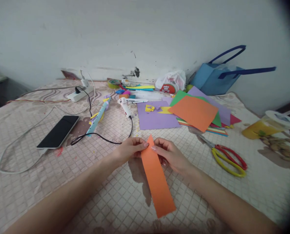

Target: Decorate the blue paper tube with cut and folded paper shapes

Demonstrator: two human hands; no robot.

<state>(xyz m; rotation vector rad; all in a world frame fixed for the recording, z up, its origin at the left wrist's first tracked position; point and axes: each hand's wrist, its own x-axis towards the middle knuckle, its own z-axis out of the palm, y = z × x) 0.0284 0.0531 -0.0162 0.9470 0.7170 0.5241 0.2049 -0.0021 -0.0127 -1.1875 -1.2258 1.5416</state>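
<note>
Both hands grip an orange paper strip (159,185) near its far end, which comes to a point. My left hand (134,147) pinches the left edge, thumb on top. On the right edge, my right hand (168,152) does the same, its thumb pressed on the paper and its fingers curled beneath. The strip slants toward me, and its near end is cut slightly unevenly. Scissors (226,156) with one red and one yellow handle lie to the right of my right hand. Beyond my hands is a white glue gun (125,107) with a black cord.
Stacked coloured paper (196,112) and a purple sheet (157,120) lie at the back. A phone (59,131), a decorated blue paper strip (98,117) and a power strip (80,93) are left. A drink cup (262,126) and blue bag (213,79) stand right.
</note>
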